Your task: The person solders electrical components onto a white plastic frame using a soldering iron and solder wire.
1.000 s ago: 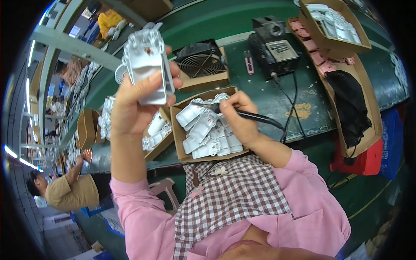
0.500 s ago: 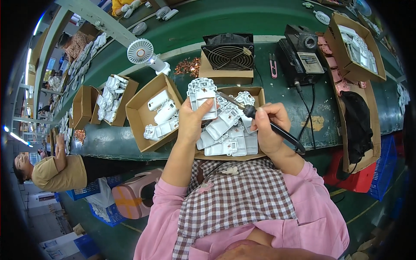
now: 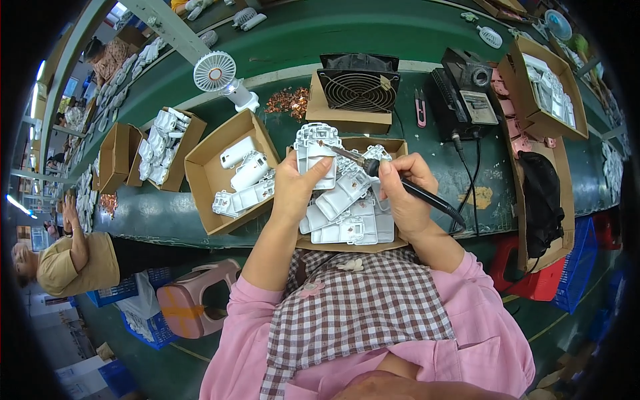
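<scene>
My left hand [image 3: 298,185] grips a white plastic housing [image 3: 316,138], thumb across its front, above a cardboard box. In my right hand [image 3: 410,193] is a soldering iron [image 3: 420,195], held like a pen and slanting up to the left. Its metal tip reaches the small coppery part on the housing; whether it touches cannot be made out. Beneath both hands, the cardboard box [image 3: 398,148] holds several more white housings [image 3: 347,223], stacked loosely.
To the left stands an open carton [image 3: 200,175] with white parts; a small white fan [image 3: 216,72] is behind it. A black box fan [image 3: 360,87] sits ahead. The soldering station [image 3: 460,100], pink tweezers [image 3: 420,108] and a carton with black cloth [image 3: 541,200] lie right.
The iron's tip has moved onto the coppery spot of the housing, and my right hand has shifted slightly left. The whole view has shifted a little. My left hand keeps its hold.
</scene>
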